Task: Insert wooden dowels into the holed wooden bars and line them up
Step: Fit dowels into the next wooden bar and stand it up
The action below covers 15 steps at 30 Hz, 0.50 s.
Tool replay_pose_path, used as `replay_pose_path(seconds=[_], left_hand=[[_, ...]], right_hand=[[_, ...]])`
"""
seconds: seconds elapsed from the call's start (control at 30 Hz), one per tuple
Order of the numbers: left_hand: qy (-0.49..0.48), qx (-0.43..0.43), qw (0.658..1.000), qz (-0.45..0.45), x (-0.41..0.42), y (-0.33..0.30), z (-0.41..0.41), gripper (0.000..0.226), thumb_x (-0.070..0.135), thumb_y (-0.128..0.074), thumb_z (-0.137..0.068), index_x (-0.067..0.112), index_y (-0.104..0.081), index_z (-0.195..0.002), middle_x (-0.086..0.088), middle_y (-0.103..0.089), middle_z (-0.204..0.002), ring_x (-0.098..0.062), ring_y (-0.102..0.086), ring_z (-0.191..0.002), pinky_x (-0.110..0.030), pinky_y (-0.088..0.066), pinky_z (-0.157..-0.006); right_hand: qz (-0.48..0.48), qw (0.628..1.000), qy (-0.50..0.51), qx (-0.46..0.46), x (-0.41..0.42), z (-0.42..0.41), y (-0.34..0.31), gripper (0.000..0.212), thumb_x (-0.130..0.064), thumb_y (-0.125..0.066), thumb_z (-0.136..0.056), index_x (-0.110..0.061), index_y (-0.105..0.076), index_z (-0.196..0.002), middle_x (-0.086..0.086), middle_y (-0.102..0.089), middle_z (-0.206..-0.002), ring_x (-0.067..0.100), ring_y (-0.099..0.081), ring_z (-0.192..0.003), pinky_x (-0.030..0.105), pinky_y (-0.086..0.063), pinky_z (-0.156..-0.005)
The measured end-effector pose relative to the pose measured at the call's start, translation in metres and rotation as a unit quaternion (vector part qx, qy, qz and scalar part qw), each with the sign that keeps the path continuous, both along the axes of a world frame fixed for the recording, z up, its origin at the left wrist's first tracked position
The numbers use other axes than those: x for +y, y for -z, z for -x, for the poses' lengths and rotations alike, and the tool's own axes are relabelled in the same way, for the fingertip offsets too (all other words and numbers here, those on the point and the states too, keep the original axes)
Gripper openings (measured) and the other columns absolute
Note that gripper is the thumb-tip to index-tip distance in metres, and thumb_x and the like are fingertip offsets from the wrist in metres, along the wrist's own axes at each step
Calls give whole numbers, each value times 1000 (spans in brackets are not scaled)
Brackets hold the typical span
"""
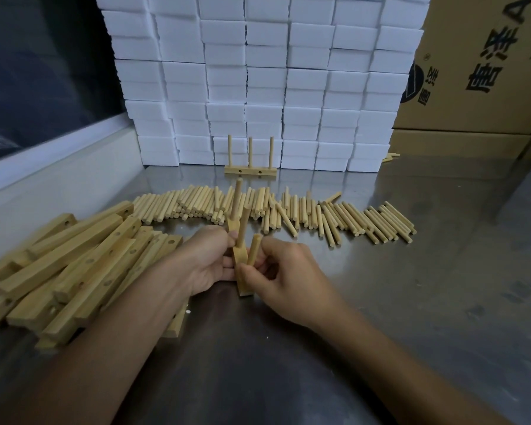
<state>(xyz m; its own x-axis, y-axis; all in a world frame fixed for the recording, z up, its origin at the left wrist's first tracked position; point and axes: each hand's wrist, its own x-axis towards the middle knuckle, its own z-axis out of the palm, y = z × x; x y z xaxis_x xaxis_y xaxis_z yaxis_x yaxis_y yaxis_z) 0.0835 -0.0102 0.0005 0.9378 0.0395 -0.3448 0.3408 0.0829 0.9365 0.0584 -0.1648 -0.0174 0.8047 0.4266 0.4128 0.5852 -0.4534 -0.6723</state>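
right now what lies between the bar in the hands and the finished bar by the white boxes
In the head view, a long row of loose dowels lies across the metal table between the held bar and the finished bar.

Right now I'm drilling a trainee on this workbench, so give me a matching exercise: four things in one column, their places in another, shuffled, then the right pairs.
Things:
1. finished bar with three dowels
2. pile of holed bars
3. loose dowels
4. bar being fitted

Places:
A. heaped at the left of the table
B. held between both hands
C. standing upright by the white boxes
D. spread in a row across the middle of the table

Pairs: 1-C, 2-A, 3-D, 4-B
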Motion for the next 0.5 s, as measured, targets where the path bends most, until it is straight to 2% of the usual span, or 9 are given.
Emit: replay_pose_path(seconds=[0.17,0.27,0.37,0.5], left_hand=[[-9,1,1000,14,2,1,-1,28,2,-29,-104,9,-53,-92,-7,-67,-56,-21,-69,-51,-37,-57,-51],[-23,6,999,34,3,1,-1,24,6,-31,-105,5,-55,-108,-13,-70,-70,-26,-71,-63,-38,-57,-52],[-27,13,998,63,4,1,-2,29,12,-35,-106,2,-51,-128,-20,-70,-93,-32,-71,-81,-43,-59,-60],[-4,18,997,74,6,0,-3,31,14,-39,-104,-3,-55,-125,-21,-75,-95,-31,-75,-83,-40,-62,-63]], right_hand=[[-11,1000,2,-28,0,0,8,16,-22,-69,-92,-11,-60,-84,-3,-64,-71,7,-58,-63,25,-50,-59],[-4,998,13,-57,0,-1,10,16,-27,-66,-94,-14,-62,-85,-5,-64,-72,9,-58,-64,30,-51,-59],[-13,995,42,-87,-2,-4,9,21,-29,-65,-95,-12,-63,-82,-2,-64,-70,11,-58,-61,36,-50,-58],[-51,988,88,-116,-4,-9,9,22,-25,-61,-98,-13,-59,-79,-3,-58,-71,11,-55,-64,35,-48,-58]])
